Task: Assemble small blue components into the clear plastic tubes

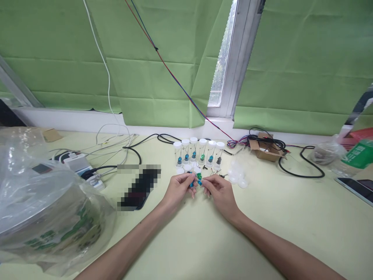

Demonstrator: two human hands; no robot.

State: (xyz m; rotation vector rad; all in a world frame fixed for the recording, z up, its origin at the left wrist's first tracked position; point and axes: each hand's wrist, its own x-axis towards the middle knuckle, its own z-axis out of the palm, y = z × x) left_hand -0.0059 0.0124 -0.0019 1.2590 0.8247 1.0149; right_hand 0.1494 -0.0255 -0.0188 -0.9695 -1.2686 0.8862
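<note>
My left hand [178, 189] is closed, its thumb and forefinger pinched at the edge of a small green piece [199, 176]. Below those fingers, a small blue piece [191, 184] shows. Facing it, my right hand [223, 193] pinches a tiny blue piece [199, 182] that touches or overlaps the green one. Their exact kind is too small to make out. Just behind my hands stands a row of several clear vials [202, 147] with white caps, holding blue, green or dark pieces with thin stems. Small dark parts [205, 168] lie between the vials and my fingers.
Clear plastic caps or cups [239, 173] sit right of my hands. A dark, pixelated phone-like object [140, 190] lies left. A large plastic bag [52, 217] fills the left front. Black cables [303, 175] and a small cardboard box [266, 149] are at the back right.
</note>
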